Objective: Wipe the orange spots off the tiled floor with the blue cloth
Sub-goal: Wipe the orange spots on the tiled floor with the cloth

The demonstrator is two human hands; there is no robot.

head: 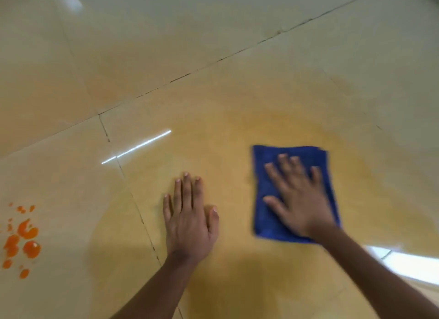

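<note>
A: Where do we find the blue cloth (273, 193)?

B: Flat on the tiled floor (213, 57), at 3 o'clock from frame centre. Our right hand (299, 200) presses it with fingers straight and spread, gripping nothing.

A: And our left hand (190, 219)?

B: Released, palm down on bare tile, fingers straight and together, at 9 o'clock from the cloth, clear of it.

A: The orange spots (22, 238)?

B: 1 cluster at 8 o'clock, by the left edge, well apart from both hands. A yellowish smear surrounds the cloth
</note>
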